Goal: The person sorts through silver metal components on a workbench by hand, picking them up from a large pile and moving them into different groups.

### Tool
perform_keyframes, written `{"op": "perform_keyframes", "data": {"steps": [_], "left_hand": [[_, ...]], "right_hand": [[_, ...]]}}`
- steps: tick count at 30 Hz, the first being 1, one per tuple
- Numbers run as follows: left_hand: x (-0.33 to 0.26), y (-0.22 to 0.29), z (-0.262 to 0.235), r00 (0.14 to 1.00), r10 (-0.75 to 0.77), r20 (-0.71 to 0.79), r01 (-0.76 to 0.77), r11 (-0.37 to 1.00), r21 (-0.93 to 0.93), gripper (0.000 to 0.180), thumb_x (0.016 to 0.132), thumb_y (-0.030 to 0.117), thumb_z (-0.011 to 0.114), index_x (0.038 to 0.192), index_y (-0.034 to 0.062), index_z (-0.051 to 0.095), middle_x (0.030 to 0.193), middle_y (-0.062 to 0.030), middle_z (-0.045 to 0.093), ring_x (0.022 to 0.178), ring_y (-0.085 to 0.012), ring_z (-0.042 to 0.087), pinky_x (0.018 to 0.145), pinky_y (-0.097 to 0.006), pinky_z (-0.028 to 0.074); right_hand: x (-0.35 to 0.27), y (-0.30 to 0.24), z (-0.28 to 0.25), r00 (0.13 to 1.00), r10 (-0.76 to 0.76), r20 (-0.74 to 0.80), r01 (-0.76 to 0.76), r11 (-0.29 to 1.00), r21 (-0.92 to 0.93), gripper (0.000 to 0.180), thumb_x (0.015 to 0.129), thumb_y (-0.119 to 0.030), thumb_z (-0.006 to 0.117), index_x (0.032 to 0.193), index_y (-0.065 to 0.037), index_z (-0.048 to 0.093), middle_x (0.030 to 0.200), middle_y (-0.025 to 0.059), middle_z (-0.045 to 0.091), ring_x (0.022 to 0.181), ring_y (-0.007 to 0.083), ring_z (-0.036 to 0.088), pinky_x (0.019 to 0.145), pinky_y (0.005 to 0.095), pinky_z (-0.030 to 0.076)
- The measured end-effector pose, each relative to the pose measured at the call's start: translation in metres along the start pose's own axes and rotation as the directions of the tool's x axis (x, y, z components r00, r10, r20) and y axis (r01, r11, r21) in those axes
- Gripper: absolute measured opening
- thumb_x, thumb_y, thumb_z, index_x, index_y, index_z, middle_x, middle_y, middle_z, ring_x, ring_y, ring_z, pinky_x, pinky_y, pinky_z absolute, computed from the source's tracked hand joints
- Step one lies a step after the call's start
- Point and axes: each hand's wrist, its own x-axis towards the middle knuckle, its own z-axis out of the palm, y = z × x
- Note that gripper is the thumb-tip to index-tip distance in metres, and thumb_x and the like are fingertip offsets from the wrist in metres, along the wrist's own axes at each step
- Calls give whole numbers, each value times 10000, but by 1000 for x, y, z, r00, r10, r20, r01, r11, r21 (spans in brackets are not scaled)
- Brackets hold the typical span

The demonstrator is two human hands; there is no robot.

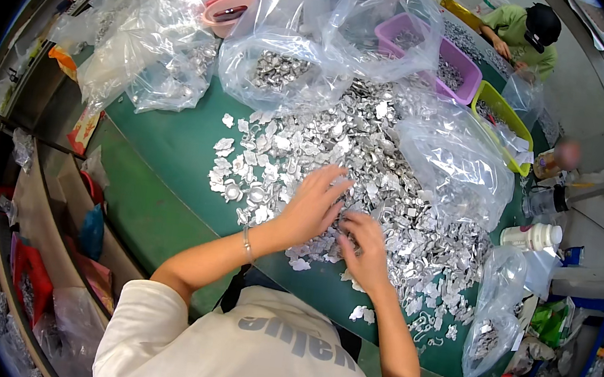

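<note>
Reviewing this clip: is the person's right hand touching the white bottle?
Apart. The head view shows a broad spread of silvery metal pieces between the right hand and the white bottle.

Green tabletop (174, 137) lies open left of the metal pieces (405, 200); plastic bags (249, 93) (bulky) block the far side.

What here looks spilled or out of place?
A few metal pieces lie apart from the heap, close to the person's edge of the table, so they look like strays. Whether the heap spilled or was poured, I can't tell.
</note>
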Motion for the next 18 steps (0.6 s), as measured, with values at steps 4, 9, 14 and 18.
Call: {"op": "perform_keyframes", "data": {"steps": [4,9,14,18], "left_hand": [[9,-4,20,997,-21,78,-1,960,279,458,736,42,582,1185,42,493,1212,-168,467,1170,-346,408,949,-479,324],[-10,-6,4,980,3,201,-28,992,123,443,716,0,550,1157,19,506,1155,-169,491,1087,-337,470,900,-429,368],[-29,8,-4,984,68,167,-61,997,-50,397,723,-46,529,1116,8,512,1140,-176,493,1056,-365,482,946,-446,368],[-46,7,-5,972,96,216,-60,984,-167,368,716,-60,531,1079,0,532,1161,-177,492,1077,-365,485,973,-442,369]], "right_hand": [[33,7,0,996,47,-78,-68,955,-290,430,768,-161,652,1138,11,519,1280,184,446,1199,349,407,976,442,334],[15,-6,-1,986,87,144,-43,957,-286,667,761,-248,670,1293,25,375,1381,198,335,1263,360,334,1019,452,289],[-4,-18,-6,994,24,111,-7,988,-155,652,728,-228,705,1257,19,415,1343,168,383,1205,356,406,965,418,355],[-28,-20,-11,992,25,126,-16,997,-72,535,708,-154,716,1175,-3,503,1283,154,439,1148,340,463,922,403,393]]}}
